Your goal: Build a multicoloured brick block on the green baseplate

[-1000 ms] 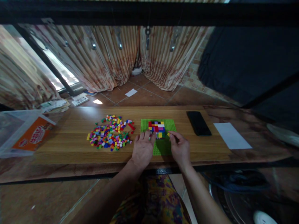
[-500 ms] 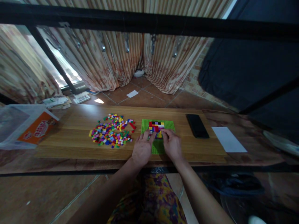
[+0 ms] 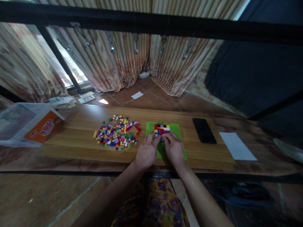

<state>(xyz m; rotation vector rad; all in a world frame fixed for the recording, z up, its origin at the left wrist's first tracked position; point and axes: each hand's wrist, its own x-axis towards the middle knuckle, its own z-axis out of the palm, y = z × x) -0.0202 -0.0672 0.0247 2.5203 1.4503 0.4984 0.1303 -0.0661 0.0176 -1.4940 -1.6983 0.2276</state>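
A green studded baseplate (image 3: pixel 175 127) lies on the wooden board, with a block of coloured toy bricks (image 3: pixel 162 126) on its upper middle. At the lower left edge of that block rests my left hand (image 3: pixel 146 152), fingers stretched forward and thumb apart, touching the bricks. My right hand (image 3: pixel 174 149) is closed over the block's lower right side, its thumb and forefinger pinched together. Whatever lies between those fingertips is hidden. Both hands cover the lower part of the brick block. Loose coloured bricks (image 3: pixel 115 134) are heaped left of the baseplate.
On the wooden board (image 3: pixel 75 138) a black phone (image 3: pixel 204 130) lies right of the baseplate, with white paper (image 3: pixel 237 146) beyond it. A clear plastic box (image 3: pixel 21 110) with an orange label stands at far left. A dark metal bar (image 3: pixel 151 19) crosses above.
The view has shifted slightly, so the board's contents sit a little further right. My right hand's fingertips have moved left over the bricks, closer to my left thumb.
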